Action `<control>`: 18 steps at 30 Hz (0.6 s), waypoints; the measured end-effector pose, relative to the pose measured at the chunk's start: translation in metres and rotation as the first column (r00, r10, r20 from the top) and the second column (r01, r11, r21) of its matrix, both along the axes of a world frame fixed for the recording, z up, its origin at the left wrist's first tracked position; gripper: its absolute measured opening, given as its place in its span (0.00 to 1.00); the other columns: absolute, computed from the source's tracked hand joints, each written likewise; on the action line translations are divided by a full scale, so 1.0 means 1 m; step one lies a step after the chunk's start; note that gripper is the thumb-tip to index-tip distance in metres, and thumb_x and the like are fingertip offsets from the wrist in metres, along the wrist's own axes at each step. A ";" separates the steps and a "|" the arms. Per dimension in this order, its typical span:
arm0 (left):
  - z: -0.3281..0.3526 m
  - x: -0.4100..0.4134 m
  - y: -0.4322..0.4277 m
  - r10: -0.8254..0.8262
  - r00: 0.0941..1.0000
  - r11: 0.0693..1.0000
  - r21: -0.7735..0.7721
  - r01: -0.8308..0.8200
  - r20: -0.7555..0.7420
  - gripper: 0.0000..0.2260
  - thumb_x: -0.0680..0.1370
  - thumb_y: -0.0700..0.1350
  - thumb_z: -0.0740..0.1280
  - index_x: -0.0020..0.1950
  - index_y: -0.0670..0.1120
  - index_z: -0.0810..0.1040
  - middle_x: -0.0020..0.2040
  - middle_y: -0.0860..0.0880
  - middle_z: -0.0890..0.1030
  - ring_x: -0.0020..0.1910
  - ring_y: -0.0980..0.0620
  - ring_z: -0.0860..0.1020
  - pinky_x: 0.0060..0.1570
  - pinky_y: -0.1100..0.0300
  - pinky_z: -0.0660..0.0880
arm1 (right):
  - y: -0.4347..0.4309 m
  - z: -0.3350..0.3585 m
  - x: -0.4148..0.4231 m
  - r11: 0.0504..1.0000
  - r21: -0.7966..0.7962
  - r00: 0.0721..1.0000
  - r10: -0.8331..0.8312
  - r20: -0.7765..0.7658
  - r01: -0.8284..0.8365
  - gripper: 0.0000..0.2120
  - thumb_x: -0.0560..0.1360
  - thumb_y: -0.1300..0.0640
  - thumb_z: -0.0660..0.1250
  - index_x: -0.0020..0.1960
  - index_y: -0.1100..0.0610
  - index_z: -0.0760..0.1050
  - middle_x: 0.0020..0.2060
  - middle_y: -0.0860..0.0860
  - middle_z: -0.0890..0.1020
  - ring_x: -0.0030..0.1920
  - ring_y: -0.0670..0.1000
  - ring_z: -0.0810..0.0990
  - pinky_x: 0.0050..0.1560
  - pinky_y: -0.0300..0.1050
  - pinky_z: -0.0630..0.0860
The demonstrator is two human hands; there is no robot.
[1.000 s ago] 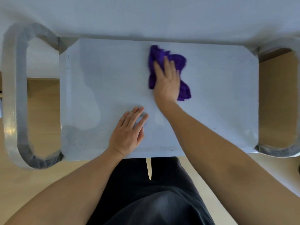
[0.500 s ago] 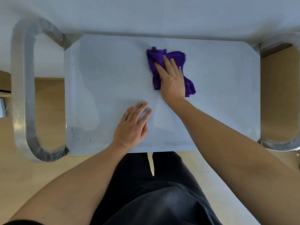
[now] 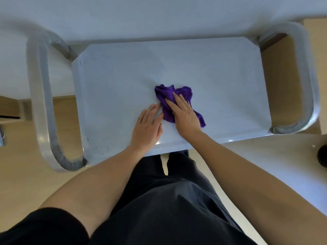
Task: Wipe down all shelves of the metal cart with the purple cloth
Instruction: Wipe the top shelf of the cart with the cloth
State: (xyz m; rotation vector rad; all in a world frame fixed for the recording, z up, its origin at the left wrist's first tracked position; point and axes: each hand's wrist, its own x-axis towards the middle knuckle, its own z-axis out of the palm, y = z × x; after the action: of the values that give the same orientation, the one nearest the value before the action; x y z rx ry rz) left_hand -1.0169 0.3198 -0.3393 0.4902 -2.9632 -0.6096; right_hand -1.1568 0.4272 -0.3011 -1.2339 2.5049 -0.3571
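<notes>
Both bare forearms reach forward, left hand and right hand flat, fingers straight, side by side.

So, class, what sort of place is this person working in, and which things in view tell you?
Probably an indoor room, perhaps a home or workroom; hard to say more. Clues: the light wooden floor, the plain pale wall behind, and the metal cart with its tubular handle.
</notes>
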 end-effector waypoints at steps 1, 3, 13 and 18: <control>0.002 0.001 -0.002 -0.012 1.000 1.000 0.029 0.012 0.002 0.17 0.81 0.43 0.58 0.69 0.42 0.73 0.76 0.42 0.67 0.76 0.44 0.64 0.75 0.47 0.61 | 0.004 0.002 0.005 1.000 0.011 1.000 -0.019 0.011 0.019 0.29 0.78 0.64 0.62 0.75 0.48 0.60 0.76 0.50 0.59 0.77 0.55 0.55 0.73 0.54 0.63; 0.009 0.002 -0.006 -0.031 0.999 0.996 0.078 0.030 0.011 0.16 0.81 0.43 0.57 0.67 0.43 0.74 0.75 0.42 0.68 0.75 0.44 0.65 0.75 0.49 0.60 | 0.006 0.005 0.012 0.998 0.031 0.997 -0.060 0.042 0.059 0.29 0.78 0.64 0.61 0.76 0.47 0.58 0.77 0.49 0.58 0.77 0.54 0.54 0.71 0.52 0.65; 0.053 -0.003 -0.028 0.389 0.913 0.769 0.502 -0.395 0.123 0.11 0.80 0.40 0.63 0.63 0.47 0.71 0.56 0.49 0.78 0.49 0.52 0.77 0.49 0.59 0.76 | -0.032 0.025 0.040 0.980 -0.138 0.962 -0.104 0.253 0.142 0.26 0.80 0.59 0.58 0.76 0.47 0.58 0.77 0.52 0.57 0.77 0.55 0.52 0.68 0.44 0.63; 0.061 0.006 -0.035 0.630 0.773 0.708 0.358 -0.608 0.067 0.07 0.80 0.37 0.59 0.57 0.44 0.73 0.54 0.46 0.73 0.47 0.51 0.74 0.47 0.55 0.75 | -0.011 0.020 0.020 0.992 -0.028 0.969 -0.112 0.221 0.122 0.22 0.81 0.58 0.57 0.74 0.52 0.64 0.76 0.51 0.60 0.77 0.52 0.54 0.74 0.47 0.60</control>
State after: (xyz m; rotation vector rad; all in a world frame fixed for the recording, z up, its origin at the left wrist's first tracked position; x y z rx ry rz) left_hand -1.0113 0.2845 -0.2780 1.3949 -2.3657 -1.0403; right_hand -1.1369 0.4160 -0.2813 -1.0028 2.3948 -0.5456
